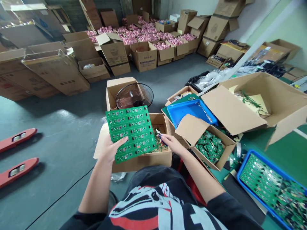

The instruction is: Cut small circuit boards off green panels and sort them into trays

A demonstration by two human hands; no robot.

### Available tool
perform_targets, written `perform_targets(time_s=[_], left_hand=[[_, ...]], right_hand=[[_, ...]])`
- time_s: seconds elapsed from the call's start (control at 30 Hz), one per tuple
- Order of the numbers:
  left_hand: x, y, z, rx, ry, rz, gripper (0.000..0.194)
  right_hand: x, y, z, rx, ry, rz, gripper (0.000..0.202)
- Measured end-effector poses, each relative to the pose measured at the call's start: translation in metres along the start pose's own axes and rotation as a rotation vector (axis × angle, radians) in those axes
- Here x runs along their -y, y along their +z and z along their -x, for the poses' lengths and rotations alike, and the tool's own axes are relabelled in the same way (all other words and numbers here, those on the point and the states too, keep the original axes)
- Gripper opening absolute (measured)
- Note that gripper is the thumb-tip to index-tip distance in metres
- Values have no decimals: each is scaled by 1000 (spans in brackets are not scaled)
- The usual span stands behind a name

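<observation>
My left hand (113,147) grips a green circuit board panel (130,127) by its left edge, thumb on the face. Rows of small dark and pale parts cover the panel. Just right of the panel, my right hand (171,143) is closed around a small pair of cutters (160,134) with blue handles, jaws pointing up and left. Both hands are above an open cardboard box (144,159) that holds thin green offcut strips (160,145). The panel hides part of this box.
A black fan grille (134,95) stands behind the box. To the right are a blue tray (189,111), a carton of small circuit boards (209,146) and a blue bin rim (242,166) around more boards. Red pallet forks (19,137) lie left. Cartons of pink items (163,45) stand behind.
</observation>
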State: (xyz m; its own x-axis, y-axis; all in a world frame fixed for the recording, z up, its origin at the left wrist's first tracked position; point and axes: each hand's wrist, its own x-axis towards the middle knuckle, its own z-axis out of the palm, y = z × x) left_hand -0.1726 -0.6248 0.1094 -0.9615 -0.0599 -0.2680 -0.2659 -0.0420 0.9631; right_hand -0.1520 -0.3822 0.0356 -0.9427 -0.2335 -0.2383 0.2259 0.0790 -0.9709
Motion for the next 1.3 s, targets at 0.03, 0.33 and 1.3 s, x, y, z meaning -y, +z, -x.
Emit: perform_targets(time_s=[0.03, 0.33, 1.3], left_hand=[[-1, 0, 2, 46, 5, 12, 55], [-6, 8, 8, 158, 44, 43, 52], [-6, 11, 9, -31, 138, -398, 42]], right_hand=[[7, -3, -1, -13, -25, -17, 52], [52, -11, 4, 12, -144, -27, 49], [13, 4, -41, -86, -43, 156, 48]])
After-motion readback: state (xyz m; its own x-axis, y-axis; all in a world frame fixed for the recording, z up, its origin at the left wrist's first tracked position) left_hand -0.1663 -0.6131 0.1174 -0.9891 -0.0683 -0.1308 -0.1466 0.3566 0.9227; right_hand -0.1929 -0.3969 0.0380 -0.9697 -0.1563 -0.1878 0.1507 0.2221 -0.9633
